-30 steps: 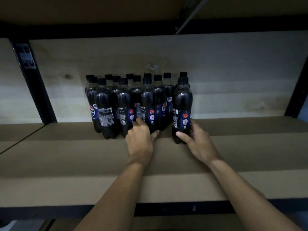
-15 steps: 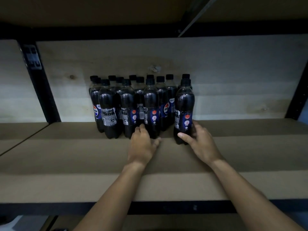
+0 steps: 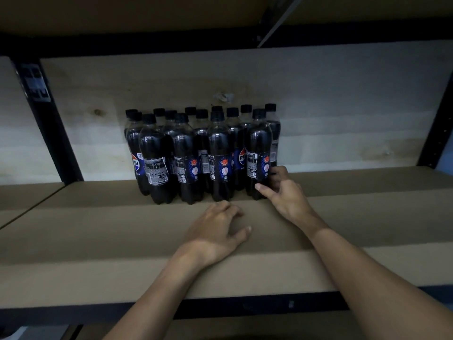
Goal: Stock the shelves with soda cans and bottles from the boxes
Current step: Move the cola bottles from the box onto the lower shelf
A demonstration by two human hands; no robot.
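Several dark cola bottles (image 3: 186,153) with black caps and blue labels stand packed together at the back of the shelf (image 3: 122,236). My right hand (image 3: 284,195) grips the lower part of the rightmost front bottle (image 3: 258,148), thumb in front and fingers curled behind it. My left hand (image 3: 218,229) rests on the shelf board just in front of the bottles, fingers loosely bent, holding nothing and touching no bottle.
A pale wooden back panel (image 3: 343,106) closes the shelf behind. Black metal uprights stand at the left (image 3: 49,123) and right (image 3: 436,128). Another shelf board (image 3: 147,11) hangs overhead. Bare shelf surface lies on both sides of the bottles.
My left hand has let go of the front middle bottle and drawn back toward me onto the shelf board. My right hand has slid its bottle left, closing the gap to the group.
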